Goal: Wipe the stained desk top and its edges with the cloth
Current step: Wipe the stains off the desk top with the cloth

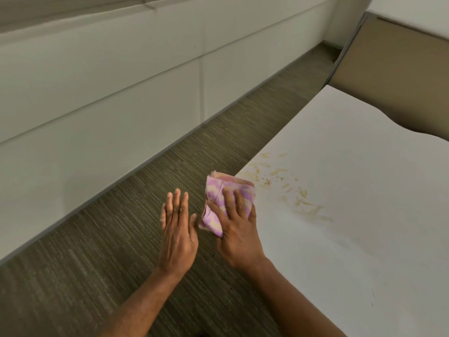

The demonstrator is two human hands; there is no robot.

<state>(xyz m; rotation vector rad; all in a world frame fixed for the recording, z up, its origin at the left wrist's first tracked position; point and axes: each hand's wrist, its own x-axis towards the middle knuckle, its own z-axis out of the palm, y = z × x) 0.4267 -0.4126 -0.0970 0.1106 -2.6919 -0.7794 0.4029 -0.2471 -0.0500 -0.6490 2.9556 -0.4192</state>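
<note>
At the desk (352, 239) edge, right hand (239, 235) is pressing the cloth (218, 190) with spread fingers (239, 203). Left hand (177, 239) is hovering open-fingered, perhaps catching crumbs (268, 182).

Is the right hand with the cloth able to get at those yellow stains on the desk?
Probably yes. The right hand presses the cloth at the desk top's edge, the stains lie just beyond it, and nothing stands between them.

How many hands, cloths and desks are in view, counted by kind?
Hands: 2, the left hand and the right hand
Cloths: 1, the pink and purple cloth under the right hand
Desks: 1, the stained white desk
Total: 4
</note>
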